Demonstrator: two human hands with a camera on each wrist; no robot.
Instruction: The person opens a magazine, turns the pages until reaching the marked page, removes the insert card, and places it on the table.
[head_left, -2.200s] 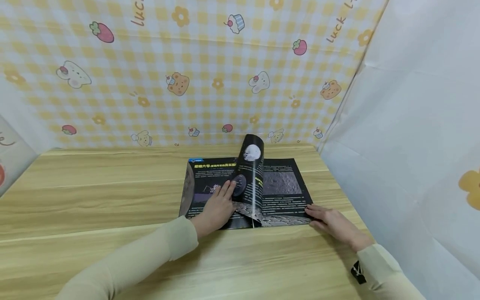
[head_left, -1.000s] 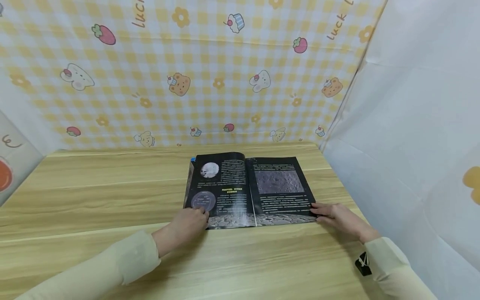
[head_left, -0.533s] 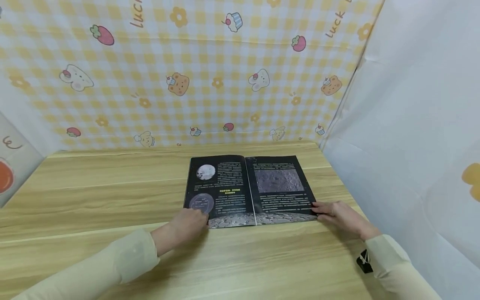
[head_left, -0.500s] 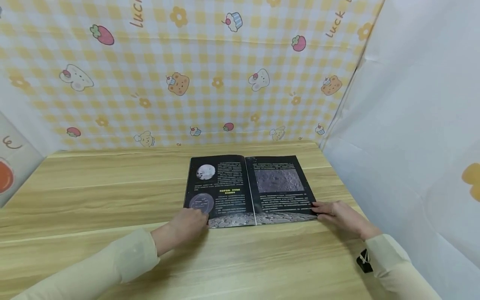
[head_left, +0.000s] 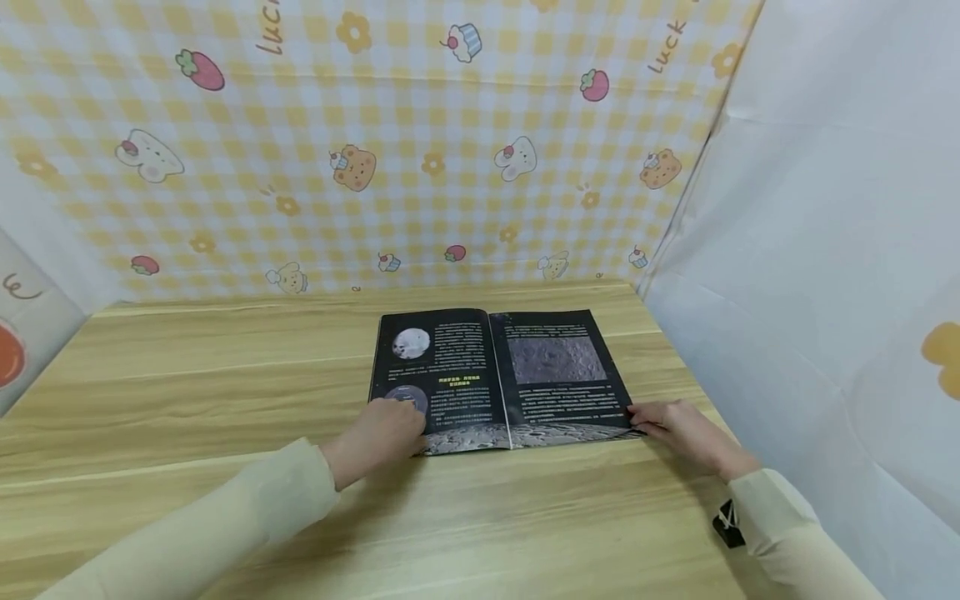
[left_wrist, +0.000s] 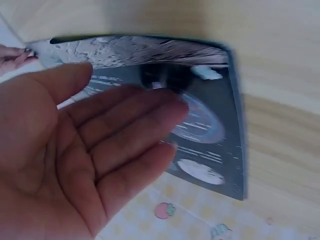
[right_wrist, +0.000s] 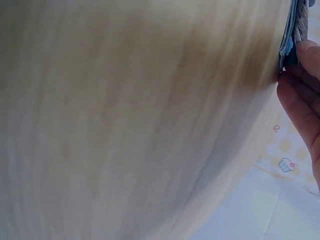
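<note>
Behind my work hangs a yellow-and-white checked cloth printed with strawberries, bears and cupcakes (head_left: 315, 108), with a plain white sheet (head_left: 810, 208) to my right, and before me stretches a pale, wood-grained counter (head_left: 187, 375). In the head view, a dark, glossy paper magazine with moon pictures (head_left: 480, 379) lies open on the counter, just ahead of me and between my two hands. Its long axis runs side to side, and its spine points away from me. My left hand (head_left: 384, 433) is over the near left corner, covering part of a round purplish diagram; my right hand (head_left: 684, 435) is at the near right corner, pinching the edge there. That, as I judge it, is the relation any move turns on: the right hand has the free outer corner, the left is across the spine from it, and a page's width separates the right hand from the fold. In the left wrist view, my left palm faces the camera, thumb apart and fingers loosely extended, holding nothing; whether the fingertips touch the page I cannot tell. Beyond them my right hand shows small at the far end of the grey cratered strip (left_wrist: 135, 50). In the right wrist view, blurred counter fills most of the space, and at the right edge my thumb and fingers close on the magazine's corner.
</note>
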